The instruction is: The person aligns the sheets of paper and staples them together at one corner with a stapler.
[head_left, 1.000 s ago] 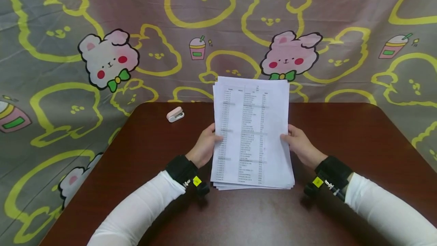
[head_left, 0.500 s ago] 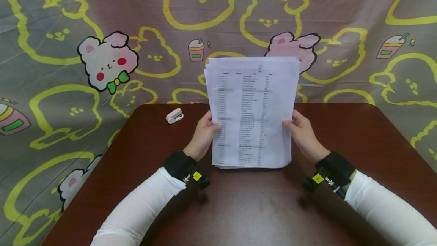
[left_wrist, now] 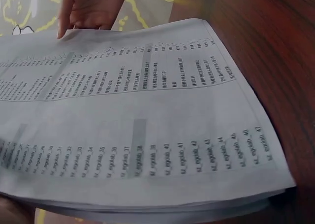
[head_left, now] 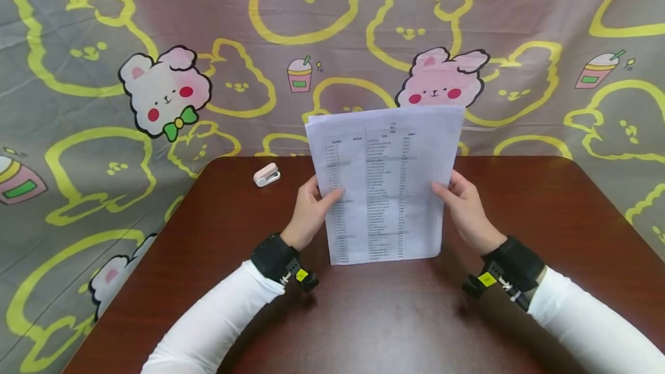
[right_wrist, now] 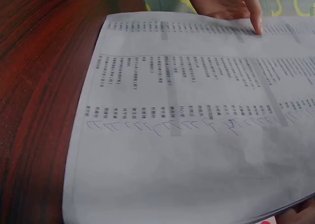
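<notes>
A stack of printed paper sheets (head_left: 387, 189) stands nearly upright above the table, its lower edge close to the tabletop. My left hand (head_left: 307, 212) grips its left side, thumb on the front and fingers behind. On the opposite side my right hand (head_left: 470, 212) pinches the right edge the same way. Columns of text, grey bars and pen ticks cover the front sheet (right_wrist: 197, 160) in the right wrist view. Several layered edges of the stack (left_wrist: 162, 211) show in the left wrist view. The fingers behind the paper are mostly hidden.
A small pink and white stapler (head_left: 267, 175) lies at the back left of the brown table (head_left: 395, 316). A patterned cloth (head_left: 332, 27) with cartoon rabbits hangs behind the table.
The paper stack rose off its earlier position, then came down a little and tilted. Its edges look more even now. Both hands kept their hold; the stapler stayed put.
</notes>
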`<state>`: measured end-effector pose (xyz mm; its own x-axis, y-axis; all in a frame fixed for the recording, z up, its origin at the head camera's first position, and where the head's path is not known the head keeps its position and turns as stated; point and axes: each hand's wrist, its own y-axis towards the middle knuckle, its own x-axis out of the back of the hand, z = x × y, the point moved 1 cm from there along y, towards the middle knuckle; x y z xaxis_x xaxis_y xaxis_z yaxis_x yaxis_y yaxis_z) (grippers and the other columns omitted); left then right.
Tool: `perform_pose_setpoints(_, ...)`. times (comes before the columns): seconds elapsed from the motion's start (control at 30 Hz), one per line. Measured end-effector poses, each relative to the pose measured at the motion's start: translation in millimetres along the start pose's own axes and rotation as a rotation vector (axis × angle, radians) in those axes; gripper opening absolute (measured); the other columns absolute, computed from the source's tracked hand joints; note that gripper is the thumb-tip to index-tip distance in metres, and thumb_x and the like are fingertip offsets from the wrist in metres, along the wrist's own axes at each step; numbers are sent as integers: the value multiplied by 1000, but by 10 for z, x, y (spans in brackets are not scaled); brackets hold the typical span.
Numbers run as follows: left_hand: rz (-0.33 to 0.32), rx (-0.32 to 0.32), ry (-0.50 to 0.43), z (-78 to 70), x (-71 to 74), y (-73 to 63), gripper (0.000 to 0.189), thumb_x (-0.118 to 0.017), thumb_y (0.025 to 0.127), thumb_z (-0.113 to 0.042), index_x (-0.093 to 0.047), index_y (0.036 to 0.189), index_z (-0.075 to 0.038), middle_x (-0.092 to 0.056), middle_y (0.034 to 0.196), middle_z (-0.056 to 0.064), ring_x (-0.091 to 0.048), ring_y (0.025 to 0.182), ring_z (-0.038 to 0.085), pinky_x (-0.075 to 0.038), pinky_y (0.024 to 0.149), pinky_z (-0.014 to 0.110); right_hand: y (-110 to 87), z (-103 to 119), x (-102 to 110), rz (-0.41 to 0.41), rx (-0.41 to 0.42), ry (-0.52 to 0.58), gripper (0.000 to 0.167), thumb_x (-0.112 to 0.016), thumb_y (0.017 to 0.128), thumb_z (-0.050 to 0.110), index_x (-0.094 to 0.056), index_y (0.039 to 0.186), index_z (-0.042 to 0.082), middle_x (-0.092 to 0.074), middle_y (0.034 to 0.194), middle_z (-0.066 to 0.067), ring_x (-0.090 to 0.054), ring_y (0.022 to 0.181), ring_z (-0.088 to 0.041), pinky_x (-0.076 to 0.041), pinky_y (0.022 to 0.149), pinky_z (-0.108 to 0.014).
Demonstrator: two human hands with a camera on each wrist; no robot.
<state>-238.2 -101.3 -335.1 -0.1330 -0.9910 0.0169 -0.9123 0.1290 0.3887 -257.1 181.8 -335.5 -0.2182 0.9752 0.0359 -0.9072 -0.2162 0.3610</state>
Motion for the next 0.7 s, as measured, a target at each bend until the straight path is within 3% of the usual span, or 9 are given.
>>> perform_pose_setpoints(0.23, 53, -159, 76, -134, -68, -39, 32, -57, 95, 0, -52, 126, 6, -63, 118, 23, -68, 94, 25, -56, 71, 40, -7, 157, 31, 75, 87, 35, 32, -54, 97, 1, -58, 126, 13, -65, 116, 3, -63, 98, -17, -51, 81, -28)
perform_pose_setpoints(0.4, 25, -289, 93, -375, -117, 22, 29, -61, 92, 3, -55, 121, 6, -67, 112, 20, -69, 90, 26, -57, 70, 41, 32, 429, 52, 47, 157, 41, 34, -53, 95, -1, -59, 126, 12, -66, 116, -2, -60, 99, -22, -47, 84, -31)
perform_pose_setpoints(0.5, -20, -356, 92, -575, -153, 101, 28, -62, 90, 1, -58, 117, 8, -67, 107, 19, -68, 85, 21, -56, 67, 35, 76, 593, 55, 21, 188, 46, 31, -53, 94, 0, -61, 123, 10, -67, 114, -4, -59, 98, -24, -44, 86, -33)
perform_pose_setpoints(0.7, -106, -362, 69, -852, -240, 207, 24, -58, 95, -4, -61, 114, 10, -66, 99, 12, -61, 80, 16, -49, 63, 27, 150, 833, -1, 8, 177, 81, 24, -54, 96, 4, -65, 115, 13, -68, 110, -4, -57, 98, -25, -37, 88, -38)
